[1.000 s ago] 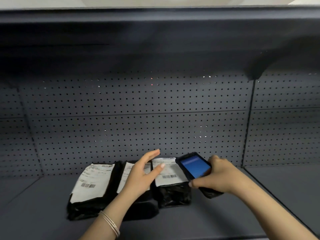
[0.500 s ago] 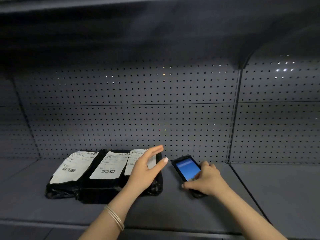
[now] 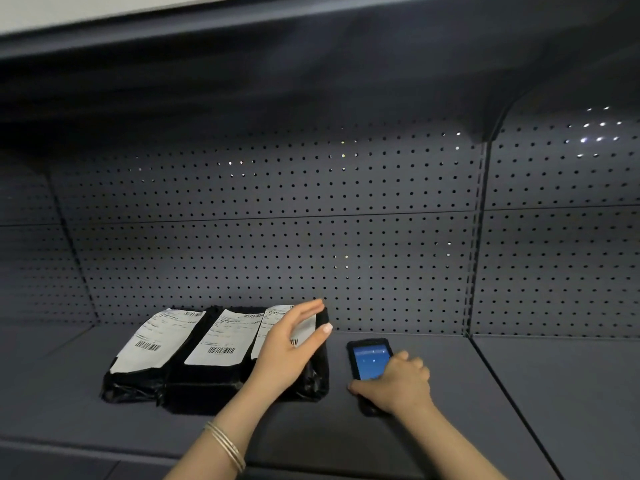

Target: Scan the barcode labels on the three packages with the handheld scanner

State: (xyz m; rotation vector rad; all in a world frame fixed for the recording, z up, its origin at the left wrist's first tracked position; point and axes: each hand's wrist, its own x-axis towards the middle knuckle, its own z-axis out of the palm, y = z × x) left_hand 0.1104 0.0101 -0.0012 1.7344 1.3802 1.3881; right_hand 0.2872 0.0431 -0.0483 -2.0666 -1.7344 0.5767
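- Setting the handheld scanner (image 3: 369, 362) flat on the shelf (image 3: 450, 427) looks like the step in hand: the right hand (image 3: 394, 386) grasps its near end, screen lit and face up.
- Ease it down fully before letting go, clear of the packages to the left of that grip.
- The left hand (image 3: 289, 351) hovers spread and holding nothing over the nearest package (image 3: 311, 379).
- Count: three packages, three white labels, one scanner; two barcodes (image 3: 221, 350) show fully, the third partly hidden.

Shelf (image 3: 433, 441): I see dark grey metal, flat.
Back panel (image 3: 277, 209): I note perforated pegboard.
Upper shelf (image 3: 311, 64): overhangs.
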